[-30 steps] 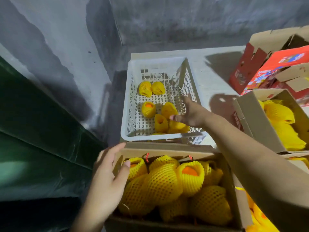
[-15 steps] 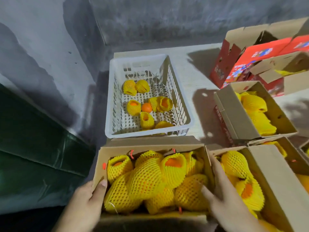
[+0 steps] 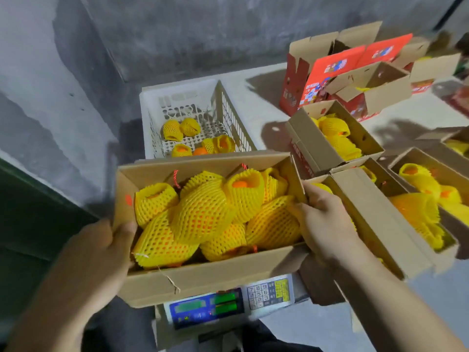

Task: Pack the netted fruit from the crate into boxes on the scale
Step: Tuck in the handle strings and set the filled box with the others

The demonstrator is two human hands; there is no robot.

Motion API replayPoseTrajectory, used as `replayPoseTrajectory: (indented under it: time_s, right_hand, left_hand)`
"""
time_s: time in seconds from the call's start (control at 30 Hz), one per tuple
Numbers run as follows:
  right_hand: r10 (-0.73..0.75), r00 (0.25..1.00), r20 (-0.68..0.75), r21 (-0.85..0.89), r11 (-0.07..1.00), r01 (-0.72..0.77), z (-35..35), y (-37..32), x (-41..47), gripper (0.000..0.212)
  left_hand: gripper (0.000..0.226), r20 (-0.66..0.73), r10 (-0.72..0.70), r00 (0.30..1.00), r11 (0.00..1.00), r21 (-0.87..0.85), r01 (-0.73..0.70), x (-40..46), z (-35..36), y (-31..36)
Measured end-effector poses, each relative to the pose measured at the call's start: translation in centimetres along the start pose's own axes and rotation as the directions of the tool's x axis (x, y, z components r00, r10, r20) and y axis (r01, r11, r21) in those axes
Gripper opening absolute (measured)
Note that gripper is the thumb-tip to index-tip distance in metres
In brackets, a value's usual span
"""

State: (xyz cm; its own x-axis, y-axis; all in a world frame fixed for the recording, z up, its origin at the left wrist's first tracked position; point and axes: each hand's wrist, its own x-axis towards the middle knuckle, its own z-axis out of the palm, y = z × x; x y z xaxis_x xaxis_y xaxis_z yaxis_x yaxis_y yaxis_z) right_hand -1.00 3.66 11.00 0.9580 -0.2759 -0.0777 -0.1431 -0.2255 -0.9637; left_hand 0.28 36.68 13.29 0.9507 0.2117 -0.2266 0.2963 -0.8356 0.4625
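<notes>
Both hands grip one cardboard box (image 3: 210, 275) heaped with netted fruit (image 3: 203, 214), about eight yellow foam sleeves showing, some with orange skin visible through the mesh. The left hand (image 3: 101, 252) clamps the box's left end, thumb hooked over the rim and fingers out of sight below. The right hand (image 3: 322, 222) holds the right end wall, thumb inside against a sleeve, fingers curled round the outside. The box sits above an electronic scale (image 3: 228, 304), whose blue display and keypad show just below the near wall between the two wrists; whether the box rests on the pan cannot be told.

Beyond the hands stands one white plastic crate (image 3: 236, 107) holding five netted fruit and one bare orange. To the right of the right hand, four more open boxes with netted fruit lie on the pale bench (image 3: 266, 80); the nearest (image 3: 375, 214) touches that hand's knuckles. Farther off are red printed cartons (image 3: 337, 67), flaps open.
</notes>
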Motion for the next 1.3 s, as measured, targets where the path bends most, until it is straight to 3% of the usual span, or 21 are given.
replayPoseTrajectory:
  time_s: [0.1, 0.2, 0.33, 0.47, 0.63, 0.77, 0.8, 0.87, 0.97, 1.1, 1.3]
  right_hand:
    - [-0.045, 0.997, -0.06, 0.113, 0.992, 0.051, -1.3, -1.9, -1.3, 0.044]
    - [-0.001, 0.98, -0.199, 0.23, 0.972, 0.048, -3.6, -3.0, -1.9, 0.049]
    - [0.043, 0.935, -0.351, 0.317, 0.945, 0.076, -8.0, -3.7, -3.3, 0.054]
    - [0.147, 0.888, -0.436, 0.385, 0.922, 0.036, -13.3, -2.4, -3.3, 0.04]
    - [0.269, 0.815, -0.513, 0.434, 0.9, -0.024, -24.2, 1.2, -1.2, 0.036]
    - [0.395, 0.802, -0.448, 0.499, 0.855, -0.142, -34.8, 4.6, 1.6, 0.016]
    - [0.43, 0.79, -0.437, 0.544, 0.826, -0.149, -37.1, 5.0, 2.3, 0.021]
    - [0.49, 0.777, -0.395, 0.623, 0.764, -0.166, -40.9, 5.8, 4.3, 0.037]
    - [0.521, 0.783, -0.34, 0.624, 0.748, -0.226, -45.1, 6.5, 7.3, 0.037]
    - [0.547, 0.785, -0.292, 0.682, 0.694, -0.229, -47.0, 6.8, 11.7, 0.031]
    - [0.621, 0.757, -0.203, 0.73, 0.612, -0.306, -45.4, 5.6, 18.8, 0.028]
  left_hand:
    - [0.039, -0.204, -0.045, 0.978, 0.98, -0.198, 0.004, 1.4, -0.7, 2.4]
    - [0.035, -0.288, 0.258, 0.922, 0.958, -0.05, -0.284, 1.0, -1.9, 6.1]
    - [0.038, -0.2, 0.468, 0.861, 0.881, 0.032, -0.471, 0.1, -2.8, 12.7]
    - [0.031, -0.143, 0.594, 0.792, 0.803, 0.051, -0.593, 0.5, -0.6, 20.1]
    - [0.025, -0.179, 0.713, 0.678, 0.7, 0.126, -0.703, -1.2, 4.1, 31.6]
    - [0.021, -0.175, 0.792, 0.585, 0.608, 0.137, -0.782, -3.1, 9.9, 42.4]
    - [0.021, -0.161, 0.803, 0.574, 0.594, 0.129, -0.794, -3.2, 11.2, 45.2]
    - [0.024, -0.118, 0.799, 0.59, 0.601, 0.121, -0.79, -2.8, 13.9, 50.5]
    - [0.027, -0.071, 0.777, 0.625, 0.629, 0.096, -0.771, -1.2, 17.0, 57.0]
    - [0.026, -0.068, 0.778, 0.624, 0.627, 0.143, -0.766, 2.1, 18.6, 63.4]
    - [0.024, -0.058, 0.827, 0.56, 0.557, 0.232, -0.798, 9.4, 20.3, 70.6]
